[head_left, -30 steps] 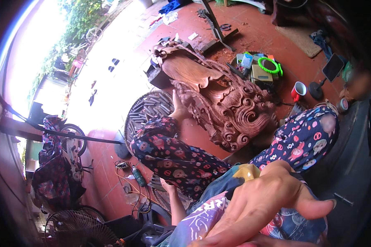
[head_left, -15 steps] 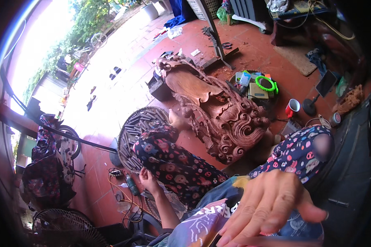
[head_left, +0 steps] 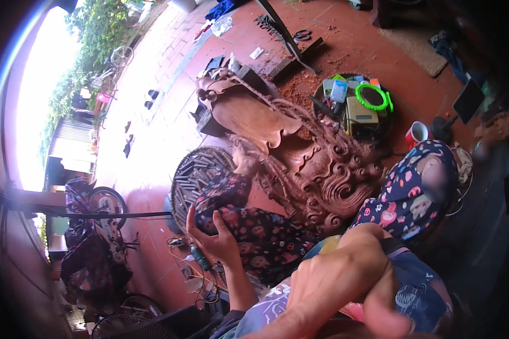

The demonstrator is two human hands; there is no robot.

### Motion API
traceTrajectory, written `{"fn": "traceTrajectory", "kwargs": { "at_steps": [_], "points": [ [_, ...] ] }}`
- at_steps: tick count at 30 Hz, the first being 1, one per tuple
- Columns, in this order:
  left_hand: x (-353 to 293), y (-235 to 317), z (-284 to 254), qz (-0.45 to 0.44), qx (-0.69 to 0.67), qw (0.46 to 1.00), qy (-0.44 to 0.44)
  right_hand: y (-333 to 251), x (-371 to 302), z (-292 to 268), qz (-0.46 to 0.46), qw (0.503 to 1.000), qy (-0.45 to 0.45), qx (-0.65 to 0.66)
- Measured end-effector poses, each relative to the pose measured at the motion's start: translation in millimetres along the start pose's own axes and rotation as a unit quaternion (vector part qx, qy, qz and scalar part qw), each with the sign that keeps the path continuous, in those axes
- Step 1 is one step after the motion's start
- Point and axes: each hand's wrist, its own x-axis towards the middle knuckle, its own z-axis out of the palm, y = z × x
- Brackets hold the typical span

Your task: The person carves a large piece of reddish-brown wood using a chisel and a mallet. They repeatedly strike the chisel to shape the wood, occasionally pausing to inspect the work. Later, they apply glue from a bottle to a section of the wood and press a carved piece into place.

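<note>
My left hand (head_left: 214, 240) is raised beside my left leg, index finger and thumb spread apart, holding nothing visible. Just below it lies a dark green cylindrical tool (head_left: 199, 257), partly covered by the hand. My right hand (head_left: 345, 268) hangs over my lap, close to the camera, thumb stretched away from the other fingers; I see nothing in it. In front of my legs rests a large reddish-brown wood carving (head_left: 316, 169) with swirls and a smooth flowing panel. A round woven basket (head_left: 175, 195) full of dark slender rods stands to its left, partly behind my patterned trouser leg (head_left: 260, 237).
Right of the carving is a container with boxes and a bright green ring (head_left: 373, 97). A red mug (head_left: 417, 133) and a dark flat panel on a stand (head_left: 468, 100) are farther right. Beyond are a metal post (head_left: 280, 28), scissors (head_left: 302, 35) and wood shavings (head_left: 297, 85).
My left hand has risen slightly, its fingers opening apart. My right hand has turned and shifted left over my lap. The whole view has tilted and moved.
</note>
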Motion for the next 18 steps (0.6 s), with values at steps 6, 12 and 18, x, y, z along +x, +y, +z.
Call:
{"fn": "traceTrajectory", "kwargs": {
  "at_steps": [6,12,18],
  "points": [
    [-12,-15,8,0.005,0.120,0.991,0.054,7,-4,-26,-0.133,0.991,-0.002,0.023],
    [-43,-40,0,-0.056,0.088,0.993,0.055,19,3,-9,-0.235,0.972,-0.003,0.028],
    [-48,-60,-3,-0.005,0.201,0.979,0.038,-16,0,4,-0.130,0.960,0.212,-0.129]
  ]
}}
